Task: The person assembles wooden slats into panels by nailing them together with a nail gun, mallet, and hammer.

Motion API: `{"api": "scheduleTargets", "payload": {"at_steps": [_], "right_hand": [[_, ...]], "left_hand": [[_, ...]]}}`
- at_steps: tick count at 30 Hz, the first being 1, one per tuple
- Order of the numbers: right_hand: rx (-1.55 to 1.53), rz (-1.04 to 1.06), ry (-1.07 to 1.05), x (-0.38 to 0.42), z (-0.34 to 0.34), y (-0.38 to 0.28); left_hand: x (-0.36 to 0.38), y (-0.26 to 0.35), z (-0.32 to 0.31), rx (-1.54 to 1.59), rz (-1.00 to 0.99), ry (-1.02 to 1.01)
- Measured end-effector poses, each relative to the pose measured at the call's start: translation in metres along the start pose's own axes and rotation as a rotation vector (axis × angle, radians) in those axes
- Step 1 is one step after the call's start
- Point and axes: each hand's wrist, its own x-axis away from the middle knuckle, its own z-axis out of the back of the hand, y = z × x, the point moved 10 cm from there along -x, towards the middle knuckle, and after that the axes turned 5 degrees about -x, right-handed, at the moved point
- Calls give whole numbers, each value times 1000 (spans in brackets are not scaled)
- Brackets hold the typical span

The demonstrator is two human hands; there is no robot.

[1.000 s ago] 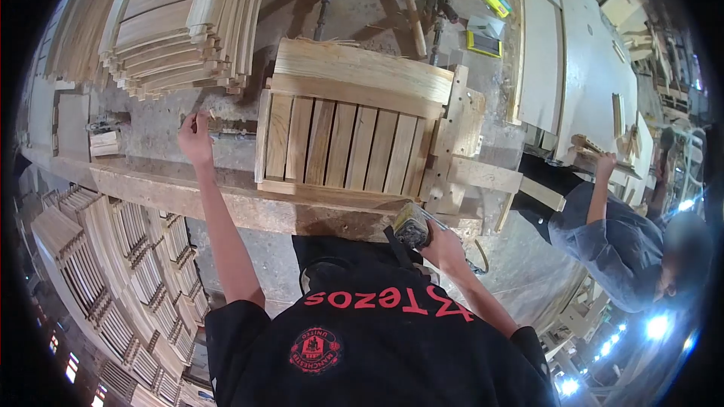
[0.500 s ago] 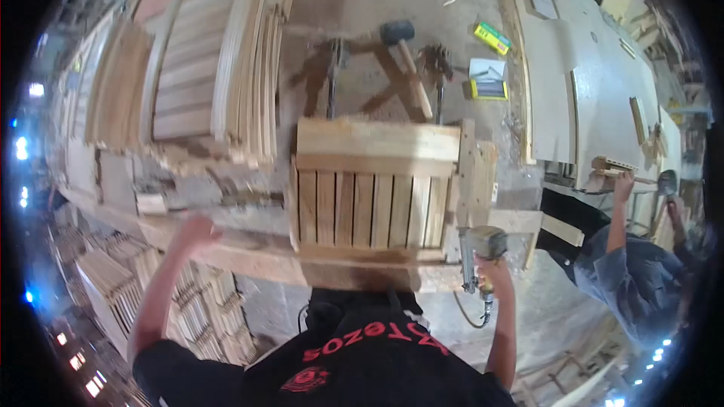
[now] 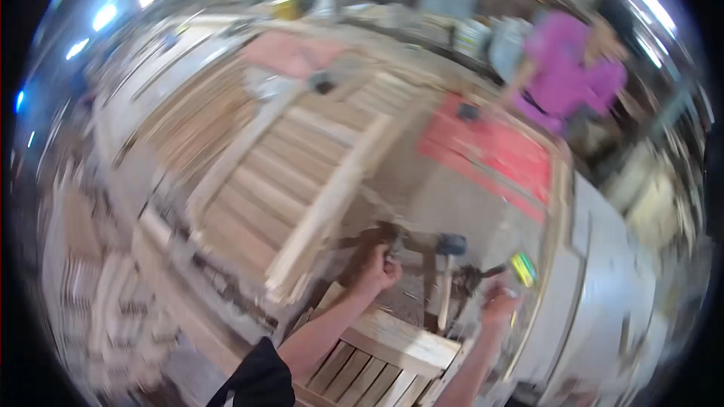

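Observation:
My left hand is closed at the dark metal clamp beyond the slatted wooden panel, fingers curled round its end. My right hand reaches past the panel's right side, beside the other dark clamp and just below a yellow-green box. Motion smears its fingers, and I cannot tell what they hold. Between my hands a mallet with a black head and wooden handle lies on the bench. The slatted panel sits under my forearms, its near part cut off by the frame.
A stack of slatted wooden panels stands to the left. Red sheeting covers the bench farther off, where a person in a pink top leans in. Pale boards lie on the right, and wood pieces are piled lower left.
The view has tipped up and turned left. My right hand has let go of the nail gun, now out of view, and reached forward. My left hand has moved to the left clamp.

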Motion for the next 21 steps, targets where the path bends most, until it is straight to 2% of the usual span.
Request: {"api": "scheduleTargets", "payload": {"at_steps": [2, 3, 5, 6, 7, 9, 10, 11, 12, 13, 14, 15, 16, 17, 18, 19, 20, 21], "right_hand": [[-229, 269, 29, 123, -125, -99], [-94, 259, -99, 114, -117, -75], [186, 267, -332, 112, -91, -33], [507, 232, -304, 154, -95, -13], [651, 235, -346, 183, -80, 15], [695, 279, -256, 225, -35, 62], [673, 36, -158, 259, -18, 82], [412, -42, -162, 283, -1, 100], [504, -13, -197, 307, 12, 106], [447, -114, -107, 328, 31, 120], [526, -82, -88, 336, 49, 133], [802, 86, -129, 344, 46, 125], [1074, 259, -183, 350, 31, 121], [1268, 382, -172, 348, 25, 122], [1456, 508, -164, 340, 16, 128], [1550, 523, -183, 325, 9, 139], [1644, 540, -207, 305, 4, 152], [1650, 553, -230, 278, 8, 169]], "left_hand": [[81, -6, 4, -249, -140, -114], [103, -6, 7, -419, -185, -160], [76, -7, 57, -363, -103, -19], [62, -16, 73, -338, -45, 45], [31, -24, 58, -143, 78, 52], [28, 8, -52, 134, -15, 56], [81, 19, -134, -240, -207, -273], [154, 36, -225, -367, -547, -643], [221, 34, -287, -417, -641, -787], [279, 25, -320, -457, -745, -905], [307, 4, -321, -650, -905, -856], [332, -15, -326, -859, -1072, -805], [350, -28, -326, -1073, -1246, -745], [312, -53, -279, -1135, -973, -662], [315, -66, -244, -1396, -1150, -662], [325, -80, -201, -1663, -1315, -650], [320, -77, -139, -1790, -1172, -380], [299, -61, -59, -1826, -1156, -157]]}}
